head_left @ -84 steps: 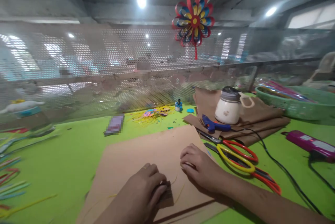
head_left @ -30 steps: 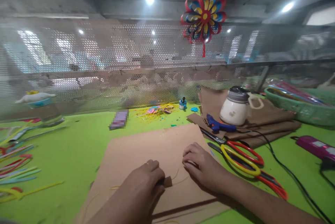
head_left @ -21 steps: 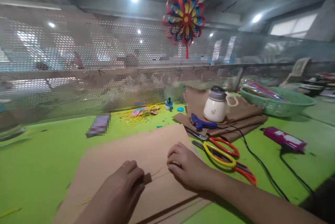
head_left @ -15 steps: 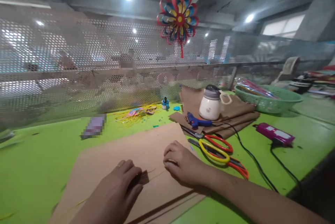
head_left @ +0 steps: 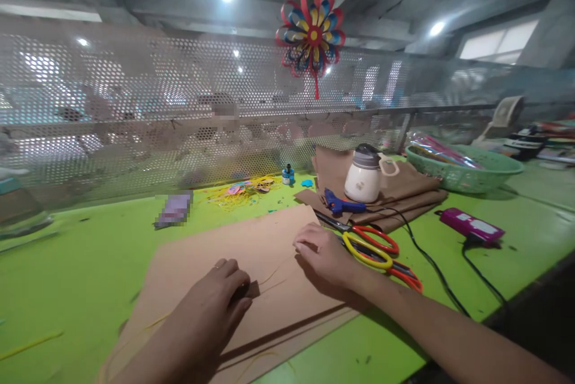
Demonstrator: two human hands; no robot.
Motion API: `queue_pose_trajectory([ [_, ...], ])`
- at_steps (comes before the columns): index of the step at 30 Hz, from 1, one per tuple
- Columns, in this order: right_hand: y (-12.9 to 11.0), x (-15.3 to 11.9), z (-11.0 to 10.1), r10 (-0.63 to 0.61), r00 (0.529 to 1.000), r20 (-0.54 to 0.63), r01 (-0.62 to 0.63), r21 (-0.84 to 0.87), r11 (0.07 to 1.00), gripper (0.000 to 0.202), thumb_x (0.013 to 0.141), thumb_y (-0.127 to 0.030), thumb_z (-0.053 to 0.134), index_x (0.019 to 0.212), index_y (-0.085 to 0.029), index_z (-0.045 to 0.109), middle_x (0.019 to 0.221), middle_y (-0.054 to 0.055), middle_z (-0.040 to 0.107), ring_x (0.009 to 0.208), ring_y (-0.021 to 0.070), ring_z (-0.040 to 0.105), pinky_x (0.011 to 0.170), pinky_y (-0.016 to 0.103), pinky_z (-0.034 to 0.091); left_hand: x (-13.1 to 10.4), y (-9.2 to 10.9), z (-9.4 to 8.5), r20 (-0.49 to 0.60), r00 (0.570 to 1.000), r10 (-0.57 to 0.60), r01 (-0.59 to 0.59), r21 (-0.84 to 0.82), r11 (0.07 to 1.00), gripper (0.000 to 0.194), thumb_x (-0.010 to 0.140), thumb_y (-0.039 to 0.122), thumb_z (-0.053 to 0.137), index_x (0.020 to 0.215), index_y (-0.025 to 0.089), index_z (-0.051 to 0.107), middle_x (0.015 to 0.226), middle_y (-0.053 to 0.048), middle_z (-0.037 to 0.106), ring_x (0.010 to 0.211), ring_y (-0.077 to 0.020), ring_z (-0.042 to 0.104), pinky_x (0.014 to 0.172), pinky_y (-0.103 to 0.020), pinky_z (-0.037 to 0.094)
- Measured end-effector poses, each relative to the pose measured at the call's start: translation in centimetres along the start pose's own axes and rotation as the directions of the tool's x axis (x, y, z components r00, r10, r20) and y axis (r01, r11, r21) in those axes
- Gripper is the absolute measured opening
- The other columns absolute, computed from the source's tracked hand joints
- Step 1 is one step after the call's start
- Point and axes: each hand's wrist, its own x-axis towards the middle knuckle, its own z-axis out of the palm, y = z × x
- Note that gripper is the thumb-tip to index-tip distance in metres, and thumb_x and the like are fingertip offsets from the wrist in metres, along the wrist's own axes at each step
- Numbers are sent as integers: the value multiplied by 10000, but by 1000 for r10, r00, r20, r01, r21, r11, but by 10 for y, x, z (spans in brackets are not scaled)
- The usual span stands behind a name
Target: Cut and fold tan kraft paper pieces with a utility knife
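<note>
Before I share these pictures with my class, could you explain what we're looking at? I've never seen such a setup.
There is no machine here, just a person's two bare hands. Every picture comes from one camera worn on the head, looking forward and down.

The left hand holds a small dark brown piece over a light-brown sheet. A thin thread runs toward the right hand; whether its fingers pinch it is too fine to tell.

The sheet lies on a bright green table. To its right are scissors with red and yellow handles, a blue glue gun, a white jug on folded brown material, and a green basket.
</note>
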Motion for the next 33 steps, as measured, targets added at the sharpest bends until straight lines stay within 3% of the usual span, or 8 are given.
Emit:
queue_pose_trajectory([
  [6,-2,0,3,-9,1000,-20,10,18,1000,166,836,-62,580,740,-172,658,785,50,669,804,184,589,766,306,461,1,-3,5,-78,997,-2,0,-15,1000,281,957,340,400,790,215,588,863,-41,567,790,-203,524,694,-315,363],
  [12,-2,0,1,0,994,-108,5,42,999,176,869,-105,543,738,-182,631,777,40,652,780,172,590,732,289,453,1,5,-2,-128,974,-185,180,-54,982,212,928,330,444,749,221,478,743,-12,588,698,-195,523,608,-299,285],
  [16,7,2,-3,21,986,-165,-13,48,999,194,903,-163,513,743,-180,622,783,48,645,770,173,590,729,296,455,0,9,-6,-107,971,-214,200,-129,971,200,938,321,424,761,230,443,709,3,603,649,-185,518,578,-291,258],
  [20,12,3,-6,27,983,-180,-19,45,999,203,913,-183,501,749,-176,619,788,53,639,771,172,593,724,296,464,-1,12,-6,-161,956,-246,218,-174,960,192,935,321,422,770,229,459,718,-2,615,655,-186,533,576,-289,259],
  [26,4,0,-2,-2,996,-90,2,8,1000,100,866,-157,578,898,-168,672,920,76,665,910,202,586,847,352,471,-2,19,-16,-137,951,-278,243,-229,943,163,916,309,427,784,226,472,670,16,595,599,-168,512,551,-277,261],
  [33,-11,-8,7,-75,994,77,83,-100,992,428,795,-144,641,1219,-166,593,1261,136,574,1187,268,446,1030,463,376,-3,22,-14,-105,971,-216,185,-246,951,188,903,306,441,753,216,511,687,12,593,618,-160,518,556,-275,296],
])
